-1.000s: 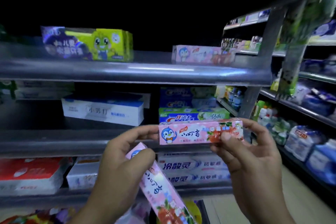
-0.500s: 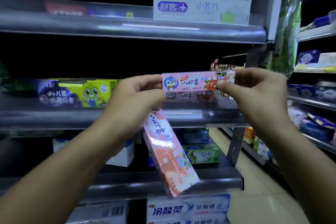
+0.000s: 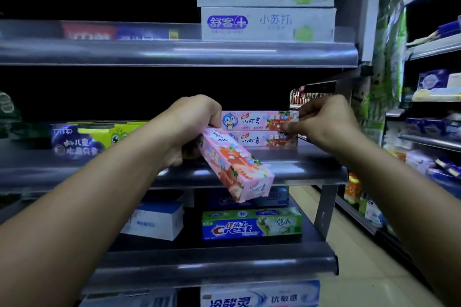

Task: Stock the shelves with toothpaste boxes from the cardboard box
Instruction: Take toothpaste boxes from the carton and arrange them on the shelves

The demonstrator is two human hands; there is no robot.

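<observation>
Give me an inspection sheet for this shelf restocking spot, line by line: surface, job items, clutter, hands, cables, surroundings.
Surface: middle shelf, dark metal with a rounded front lip.
Job's things: top pink box lies on the lower pink box, both lengthwise on the shelf; a spare pink box tilts down past the lip. Cardboard box not in view.
Clutter: green and purple box on the same shelf to the left; two white boxes stacked above; Crest box below.
Hands: left hand holds the spare pink box and touches the top one; right hand pinches the top box's right end.
Cables: nothing seen.
Surroundings: aisle floor and more stocked shelves on the right.
</observation>
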